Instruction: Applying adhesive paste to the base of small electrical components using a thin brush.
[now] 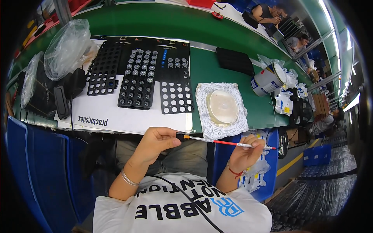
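My left hand (158, 143) pinches a small dark round part (180, 134) between thumb and fingers, above my lap at the table's front edge. My right hand (245, 153) grips a thin paintbrush (225, 143) with a red handle. Its orange bristles meet or nearly meet the dark part; the exact contact is too small to tell. Beyond the brush, a round dish (222, 105) with pale cream-coloured contents sits on crumpled printed paper (202, 126). Further left, a black holed tray (136, 87) carries rows of small round dark and grey-topped parts.
A holed tray (176, 97) with several parts and another black holed tray (101, 70) lie on white sheets. A clear plastic bag (66, 50) bulges at the far left. A black pad (235, 61) and a tilted metal can (269, 79) are at right. Blue bins flank my legs.
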